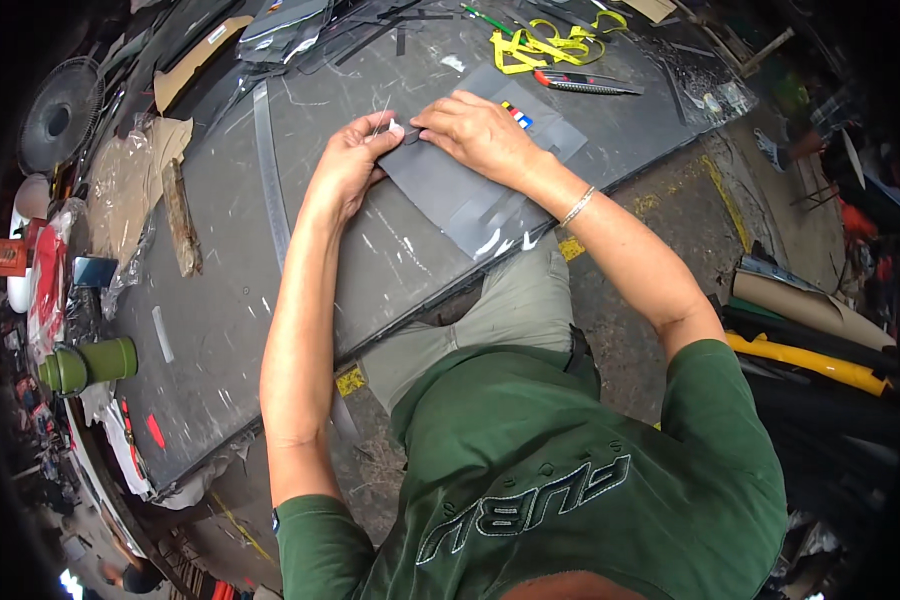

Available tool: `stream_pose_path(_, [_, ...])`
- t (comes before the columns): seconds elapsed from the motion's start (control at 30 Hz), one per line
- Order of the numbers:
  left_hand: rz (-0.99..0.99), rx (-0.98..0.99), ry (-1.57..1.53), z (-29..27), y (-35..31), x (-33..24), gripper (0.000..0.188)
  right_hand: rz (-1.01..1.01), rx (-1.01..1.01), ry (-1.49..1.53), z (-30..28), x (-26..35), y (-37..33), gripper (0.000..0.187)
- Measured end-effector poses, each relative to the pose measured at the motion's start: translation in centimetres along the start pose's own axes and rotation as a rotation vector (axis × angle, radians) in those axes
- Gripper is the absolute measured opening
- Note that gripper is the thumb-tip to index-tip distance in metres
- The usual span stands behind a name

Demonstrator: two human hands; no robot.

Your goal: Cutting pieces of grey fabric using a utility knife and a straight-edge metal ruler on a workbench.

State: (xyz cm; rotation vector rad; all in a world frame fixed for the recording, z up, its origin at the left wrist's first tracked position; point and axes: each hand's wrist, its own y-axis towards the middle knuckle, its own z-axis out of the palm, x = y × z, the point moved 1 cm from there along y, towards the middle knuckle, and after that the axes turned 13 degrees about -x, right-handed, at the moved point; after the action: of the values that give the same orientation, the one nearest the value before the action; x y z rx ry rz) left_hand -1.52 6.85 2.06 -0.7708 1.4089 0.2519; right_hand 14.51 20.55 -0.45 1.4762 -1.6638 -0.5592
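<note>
While the left hand (350,155) pinches a small white piece (396,129), the right hand (475,130) is close beside it at the upper-left corner of a grey sheet (435,185).
Left thumb and fingers are closed on the white piece; the right thumb and fingertips are drawn near each other at the sheet's corner, though I cannot tell whether they grip it. The sheet lies on the dark, scratched counter (220,330), near the edge by the person's lap, with a small multicoloured patch (516,115) just beyond the right hand. Farther back are a yellow tape measure (510,55) and a red-and-black cutter knife (588,82). Left of the left forearm lies a long metal ruler (268,160); well apart, at the counter's left end, a green bottle (105,361) lies on its side.
</note>
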Motion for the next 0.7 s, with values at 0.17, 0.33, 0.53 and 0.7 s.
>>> stream_pose_path(0.17, [-0.058, 0.028, -0.197, -0.9, -0.5, 0.9, 0.058, -0.085, -0.011, 0.038, -0.8, 0.6, 0.1, 0.016])
stream_pose_path(0.33, [-0.099, 0.007, -0.352, -0.3, -2.0, 0.7, 0.057, -0.114, -0.062, 0.042, -0.9, 1.4, 0.2, 0.012])
stream_pose_path(0.53, [0.006, -0.034, -0.094, -1.4, -2.4, 1.1, 0.054, 0.588, -0.298, 0.358, -1.5, -0.6, 1.2, 0.010])
stream_pose_path(0.7, [0.022, -0.026, -0.165, -2.8, -4.1, 1.2, 0.051, 0.770, -0.427, 1.378, -5.3, -6.4, 7.6, 0.019])
